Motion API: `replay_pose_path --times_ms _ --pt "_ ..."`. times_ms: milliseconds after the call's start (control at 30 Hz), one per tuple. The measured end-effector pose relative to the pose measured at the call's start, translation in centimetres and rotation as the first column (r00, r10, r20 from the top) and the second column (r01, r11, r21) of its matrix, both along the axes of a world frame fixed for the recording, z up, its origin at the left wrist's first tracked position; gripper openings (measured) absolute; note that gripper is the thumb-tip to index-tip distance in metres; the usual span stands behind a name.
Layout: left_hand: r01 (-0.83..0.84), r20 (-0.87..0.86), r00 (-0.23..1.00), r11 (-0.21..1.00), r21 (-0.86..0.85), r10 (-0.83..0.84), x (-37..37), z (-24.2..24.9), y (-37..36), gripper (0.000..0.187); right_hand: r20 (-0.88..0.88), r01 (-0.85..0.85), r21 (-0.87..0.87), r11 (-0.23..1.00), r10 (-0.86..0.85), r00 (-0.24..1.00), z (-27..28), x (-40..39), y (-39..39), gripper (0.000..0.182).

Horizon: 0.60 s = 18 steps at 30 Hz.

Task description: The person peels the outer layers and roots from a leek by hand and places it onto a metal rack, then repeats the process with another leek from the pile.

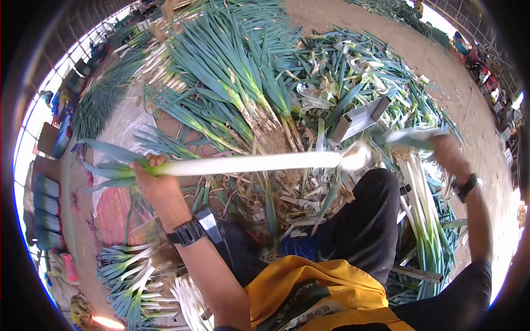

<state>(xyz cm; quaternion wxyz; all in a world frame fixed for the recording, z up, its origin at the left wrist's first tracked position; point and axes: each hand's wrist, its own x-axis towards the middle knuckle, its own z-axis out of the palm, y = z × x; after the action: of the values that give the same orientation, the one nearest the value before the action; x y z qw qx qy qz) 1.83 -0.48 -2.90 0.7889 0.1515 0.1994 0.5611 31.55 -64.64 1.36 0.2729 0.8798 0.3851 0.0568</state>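
Note:
My left hand (150, 174) is closed around the green end of a long scallion (254, 164). Its smooth white stalk lies level across the view, and its root end on the right is blurred. My right hand (450, 154), smeared by motion, grips a blurred grey-green strip that looks like a peeled outer leaf (411, 139). Just beyond the root end stands an angled metal piece (361, 118). Beneath the stalk, scraps of dry skin and roots (298, 198) cover the ground around my knees.
Unpeeled scallions (221, 71) lie heaped ahead, with stripped leaves (353, 71) to their right. White-stalked scallions are piled at lower left (138, 281) and beside my right leg (425, 209). Crates (47, 204) line the far left. Bare soil (464, 94) runs along the right.

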Motion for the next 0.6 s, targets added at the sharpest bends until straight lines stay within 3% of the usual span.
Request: replay_pose_path --times_ms 67,100,133,167,200,267,333,367,400,433,467,533,567,600 --pt "0.015 0.041 0.999 1.000 0.025 -0.016 -2.2 -1.6 3.1 0.031 0.373 0.043 0.228 0.973 -0.128 0.919 -3.5 12.6 -22.8 0.041" --pt "0.003 0.049 0.999 1.000 0.023 -0.005 -3.0 -1.7 3.6 0.031 0.164 0.353 0.543 0.762 -0.509 0.845 2.4 12.5 -25.7 0.054" --pt "-0.023 0.051 0.998 0.999 0.032 0.022 -3.7 -1.6 4.1 0.032 0.509 0.187 0.448 0.874 -0.422 0.750 6.3 9.6 -27.8 0.056" --pt "-0.043 0.049 0.998 0.998 0.048 0.040 -4.0 -1.2 4.3 0.033 0.420 0.296 0.563 0.771 -0.576 0.702 7.5 9.5 -33.0 0.070" --pt "-0.045 0.048 0.998 0.997 0.057 0.042 -3.8 -0.5 3.9 0.033 0.389 0.579 0.654 0.487 -0.873 0.295 7.6 8.3 -32.5 0.080" --pt "-0.076 0.017 0.997 0.997 -0.008 0.076 -3.1 0.4 1.7 0.036 0.290 0.566 0.540 0.623 -0.768 0.570 9.0 5.0 -28.5 0.077" --pt "-0.024 0.041 0.999 0.999 0.034 0.023 -2.7 -0.4 1.8 0.037 0.228 0.117 0.701 0.703 -0.376 0.898 -0.3 13.1 -40.5 0.066" --pt "0.032 0.071 0.997 0.996 0.085 -0.038 -2.2 -0.6 2.0 0.039 0.084 0.190 0.777 0.600 -0.398 0.913 -1.7 10.2 -31.8 0.053" --pt "0.045 0.072 0.996 0.995 0.092 -0.052 -1.7 -0.3 1.5 0.039 -0.180 0.248 0.900 0.359 -0.213 0.960 -4.1 9.4 -26.4 0.046" --pt "0.048 0.055 0.997 0.995 0.092 -0.054 -1.2 0.0 0.8 0.039 -0.174 0.189 0.864 0.466 -0.074 0.982 -4.6 6.1 -18.1 0.048" --pt "0.051 0.036 0.998 0.994 0.093 -0.054 -0.8 0.2 0.3 0.040 -0.496 0.463 0.842 0.277 0.062 0.866 -1.7 -0.2 -6.3 0.048" --pt "0.060 0.027 0.998 0.994 0.088 -0.062 -0.4 0.2 0.0 0.041 -0.518 0.447 0.786 0.427 0.060 0.853 -0.3 -6.5 5.7 0.051" --pt "0.054 0.018 0.998 0.996 0.075 -0.056 -0.4 0.2 -0.1 0.041 -0.541 0.421 0.785 0.454 0.171 0.824 -0.2 -8.2 9.5 0.055" --pt "0.058 0.013 0.998 0.995 0.078 -0.059 -0.4 0.2 -0.1 0.041 -0.428 0.222 0.797 0.562 0.264 0.864 -0.9 -8.8 12.1 0.057"
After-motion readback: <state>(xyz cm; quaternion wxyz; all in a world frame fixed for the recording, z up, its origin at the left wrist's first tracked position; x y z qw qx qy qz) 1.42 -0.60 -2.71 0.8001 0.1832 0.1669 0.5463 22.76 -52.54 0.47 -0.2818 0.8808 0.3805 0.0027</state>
